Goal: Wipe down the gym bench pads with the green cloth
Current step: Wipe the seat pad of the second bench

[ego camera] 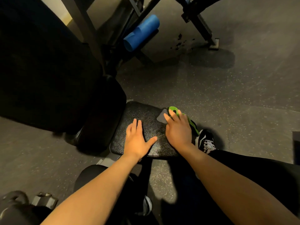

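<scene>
While pressing the green cloth [173, 110] onto the far right corner of the seat pad [146, 114] with the right hand [178, 129], resting the left hand [138, 140] flat beside it. Spreading the right fingers [168, 119] almost straight over the cloth, leaving green edges peeking out. Laying the left fingers [134, 125] straight, touching only the pad.

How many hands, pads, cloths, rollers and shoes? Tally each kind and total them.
Hands: 2 (left hand, right hand)
Pads: 2 (seat pad, back pad)
Cloth: 1
Roller: 1
Shoes: 2
Total: 8
</scene>
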